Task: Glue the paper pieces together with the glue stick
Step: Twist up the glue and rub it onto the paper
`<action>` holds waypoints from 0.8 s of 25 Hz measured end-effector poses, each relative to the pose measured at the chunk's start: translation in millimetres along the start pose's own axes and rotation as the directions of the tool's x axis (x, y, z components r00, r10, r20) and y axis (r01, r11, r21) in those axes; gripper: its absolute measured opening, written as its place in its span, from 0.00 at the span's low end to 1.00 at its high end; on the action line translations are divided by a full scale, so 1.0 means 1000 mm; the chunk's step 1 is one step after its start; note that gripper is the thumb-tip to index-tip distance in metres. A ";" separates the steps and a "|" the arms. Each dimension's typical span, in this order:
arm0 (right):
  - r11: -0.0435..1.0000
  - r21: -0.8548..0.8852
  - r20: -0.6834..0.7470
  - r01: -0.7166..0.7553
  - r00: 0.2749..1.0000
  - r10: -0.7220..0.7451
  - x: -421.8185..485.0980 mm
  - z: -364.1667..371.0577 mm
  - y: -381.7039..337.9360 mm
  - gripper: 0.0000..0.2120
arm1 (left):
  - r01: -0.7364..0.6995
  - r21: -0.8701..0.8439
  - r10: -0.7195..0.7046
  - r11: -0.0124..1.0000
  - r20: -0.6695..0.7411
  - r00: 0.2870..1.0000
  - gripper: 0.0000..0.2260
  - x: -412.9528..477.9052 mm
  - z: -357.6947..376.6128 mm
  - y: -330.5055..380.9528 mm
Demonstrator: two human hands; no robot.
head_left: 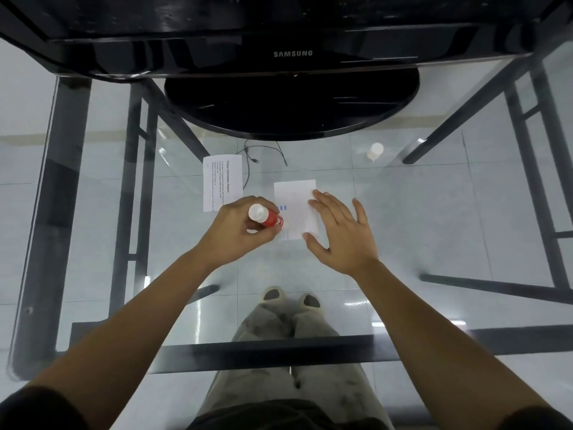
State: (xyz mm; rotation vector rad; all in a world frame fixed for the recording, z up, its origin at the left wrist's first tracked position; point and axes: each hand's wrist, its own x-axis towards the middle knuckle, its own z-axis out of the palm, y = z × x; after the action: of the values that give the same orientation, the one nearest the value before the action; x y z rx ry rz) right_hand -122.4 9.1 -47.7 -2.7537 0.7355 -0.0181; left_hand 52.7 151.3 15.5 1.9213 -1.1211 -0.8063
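Head view shows us a glass table (434, 212) with a black Samsung monitor (291, 54) along its far edge. Our left hand (238, 231) is clenched round the red glue stick (268, 217), its white end up. Our right hand (341, 231) lies flat, fingers spread, pressing a white paper piece (296, 200) mid-table. Another printed paper piece (221, 181) lies just left. A small white cap (375, 151) stands toward the far right edge.

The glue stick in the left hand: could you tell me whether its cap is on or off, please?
Apparently off. The glue stick is tilted toward the paper, and a white cap lies apart on the glass table. Its tip is hidden.
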 end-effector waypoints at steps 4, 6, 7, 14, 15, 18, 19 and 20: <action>1.000 0.011 -0.006 -0.007 1.000 0.007 0.001 0.002 0.001 0.29 | -0.005 0.111 -0.011 0.994 0.144 0.989 0.11 0.007 -0.002 0.004; 1.000 0.016 -0.009 -0.009 1.000 0.009 0.001 0.003 0.001 0.29 | -0.013 0.166 -0.019 0.986 0.189 0.982 0.12 0.012 -0.002 0.005; 1.000 0.019 -0.015 -0.009 1.000 0.009 0.001 0.003 0.001 0.29 | -0.024 0.189 -0.013 0.982 0.191 0.981 0.13 0.015 -0.003 0.006; 1.000 0.014 -0.023 -0.007 1.000 0.007 0.001 0.003 0.001 0.30 | -0.078 0.264 0.048 0.961 0.118 0.992 0.10 0.027 -0.007 0.010; 1.000 0.016 -0.026 -0.008 1.000 0.008 0.001 0.003 0.001 0.29 | -0.081 0.277 0.037 0.957 0.160 0.986 0.12 0.025 -0.004 0.011; 1.000 0.012 -0.022 -0.006 1.000 0.006 0.000 0.002 0.000 0.29 | -0.077 0.283 0.024 0.956 0.187 0.982 0.11 0.032 -0.004 0.012; 1.000 0.004 -0.018 -0.005 1.000 0.005 0.001 0.002 0.001 0.29 | -0.060 0.276 0.015 0.959 0.162 0.987 0.10 0.039 -0.007 0.012; 1.000 -0.003 -0.013 -0.005 1.000 0.005 0.001 0.002 0.001 0.30 | -0.038 0.271 0.003 0.962 0.128 0.992 0.09 0.046 -0.010 0.012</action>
State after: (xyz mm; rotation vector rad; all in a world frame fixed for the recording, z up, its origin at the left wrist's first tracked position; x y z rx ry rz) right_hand -122.1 8.8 -49.5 -2.7571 0.7467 -0.0333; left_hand 74.9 108.9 24.4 2.1030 -1.3882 -0.8050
